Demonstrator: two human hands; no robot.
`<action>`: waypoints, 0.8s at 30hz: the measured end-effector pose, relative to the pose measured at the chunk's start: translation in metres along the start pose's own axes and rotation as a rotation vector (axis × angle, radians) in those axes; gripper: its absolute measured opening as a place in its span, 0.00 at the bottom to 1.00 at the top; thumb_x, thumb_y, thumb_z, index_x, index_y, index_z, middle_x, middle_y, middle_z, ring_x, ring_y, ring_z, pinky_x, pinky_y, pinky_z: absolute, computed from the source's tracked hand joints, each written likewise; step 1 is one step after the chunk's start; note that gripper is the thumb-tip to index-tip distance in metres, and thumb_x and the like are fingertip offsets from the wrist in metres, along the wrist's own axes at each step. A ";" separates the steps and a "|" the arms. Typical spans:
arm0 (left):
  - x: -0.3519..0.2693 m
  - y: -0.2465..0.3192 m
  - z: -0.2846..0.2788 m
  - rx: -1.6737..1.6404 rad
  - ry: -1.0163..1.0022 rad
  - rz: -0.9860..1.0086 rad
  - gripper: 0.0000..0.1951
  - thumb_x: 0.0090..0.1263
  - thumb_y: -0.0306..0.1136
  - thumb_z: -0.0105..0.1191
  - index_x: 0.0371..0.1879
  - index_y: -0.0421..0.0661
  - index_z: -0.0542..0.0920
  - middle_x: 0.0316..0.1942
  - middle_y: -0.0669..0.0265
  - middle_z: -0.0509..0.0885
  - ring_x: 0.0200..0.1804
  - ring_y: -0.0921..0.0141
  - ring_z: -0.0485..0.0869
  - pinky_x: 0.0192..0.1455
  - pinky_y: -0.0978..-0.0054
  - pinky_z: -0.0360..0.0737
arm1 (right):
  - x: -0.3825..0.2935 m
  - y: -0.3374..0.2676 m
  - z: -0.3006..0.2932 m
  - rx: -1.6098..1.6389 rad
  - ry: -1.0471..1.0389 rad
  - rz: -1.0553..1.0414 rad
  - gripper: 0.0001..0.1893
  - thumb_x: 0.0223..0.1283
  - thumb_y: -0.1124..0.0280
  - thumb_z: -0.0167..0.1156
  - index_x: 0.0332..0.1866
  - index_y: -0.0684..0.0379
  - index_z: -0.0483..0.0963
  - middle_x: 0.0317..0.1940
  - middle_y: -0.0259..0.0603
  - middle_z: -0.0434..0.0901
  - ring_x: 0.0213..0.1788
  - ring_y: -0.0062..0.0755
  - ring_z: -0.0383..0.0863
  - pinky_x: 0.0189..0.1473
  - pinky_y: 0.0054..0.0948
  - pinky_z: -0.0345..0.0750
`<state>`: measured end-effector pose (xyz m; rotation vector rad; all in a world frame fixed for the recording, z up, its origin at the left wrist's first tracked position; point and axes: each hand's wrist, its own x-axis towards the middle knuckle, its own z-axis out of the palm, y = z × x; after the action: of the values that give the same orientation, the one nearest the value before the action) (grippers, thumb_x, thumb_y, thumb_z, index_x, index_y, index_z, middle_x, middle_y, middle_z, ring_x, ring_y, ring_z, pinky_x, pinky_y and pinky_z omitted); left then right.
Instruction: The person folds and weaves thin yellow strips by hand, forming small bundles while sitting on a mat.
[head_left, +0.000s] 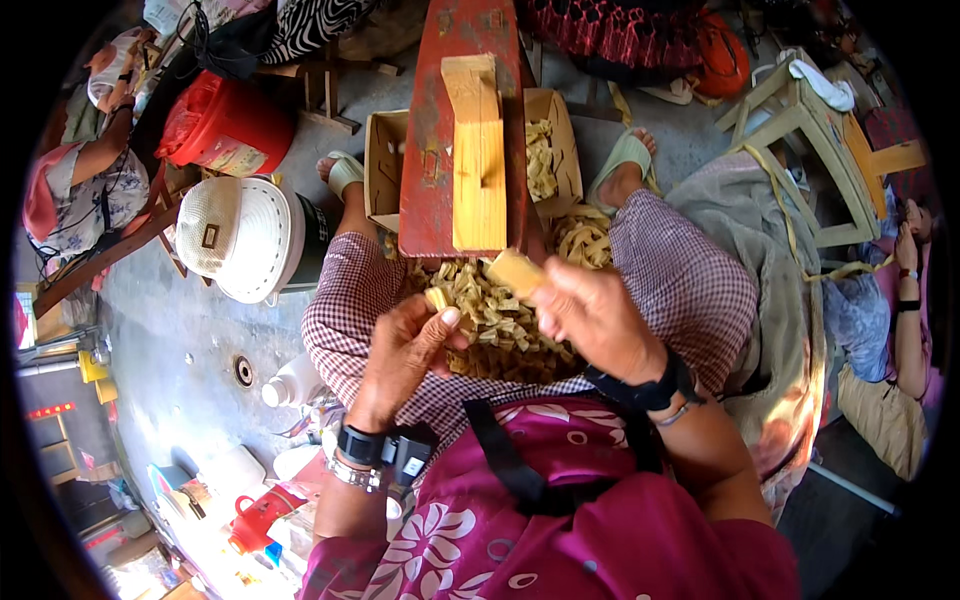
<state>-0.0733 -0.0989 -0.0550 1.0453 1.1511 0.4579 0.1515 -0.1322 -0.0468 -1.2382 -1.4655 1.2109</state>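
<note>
Above my lap, my left hand (412, 349) pinches a small folded strip piece (437, 298) between thumb and fingers. My right hand (596, 315) holds a short yellowish block (516, 273), which looks wooden, by its near end, just right of the left hand. Beneath both hands lies a heap of short, pale yellow-green folded pieces (491, 315); its container is mostly hidden. Straight ahead stands a narrow red wooden bench (427, 202), its paint worn. On it rests a wooden piece (480, 187) with a raised block at its far end.
A cardboard box (386, 165) sits under the bench, with more pieces and coiled strips (585, 236) at its right. On the left are a red bucket (225, 124) and a white hat (259, 240). Grey cloth (720, 202) and a wooden stool (810, 150) lie right; people sit at both sides.
</note>
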 end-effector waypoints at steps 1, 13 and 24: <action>-0.002 -0.023 0.000 -0.072 0.014 -0.057 0.20 0.69 0.40 0.55 0.49 0.36 0.73 0.32 0.66 0.81 0.27 0.78 0.80 0.22 0.85 0.76 | -0.007 -0.005 0.011 -0.058 -0.070 -0.044 0.09 0.65 0.68 0.54 0.36 0.64 0.74 0.22 0.32 0.75 0.24 0.18 0.76 0.22 0.17 0.72; -0.005 -0.041 0.012 -0.990 -0.424 -0.298 0.16 0.70 0.37 0.52 0.49 0.38 0.74 0.29 0.64 0.81 0.17 0.83 0.69 0.17 0.86 0.67 | -0.051 -0.026 0.085 0.184 -0.555 -0.401 0.09 0.63 0.68 0.52 0.32 0.62 0.66 0.22 0.47 0.71 0.27 0.43 0.76 0.30 0.36 0.70; -0.063 0.024 0.025 0.508 0.248 0.669 0.04 0.60 0.24 0.57 0.33 0.40 0.78 0.32 0.65 0.78 0.31 0.72 0.76 0.34 0.78 0.72 | -0.025 -0.012 0.072 0.285 0.066 0.068 0.12 0.68 0.66 0.49 0.39 0.66 0.70 0.23 0.44 0.71 0.27 0.35 0.72 0.30 0.30 0.70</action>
<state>-0.0705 -0.1457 -0.0007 1.8754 1.1429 0.8633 0.0837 -0.1684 -0.0480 -1.1290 -1.1639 1.3581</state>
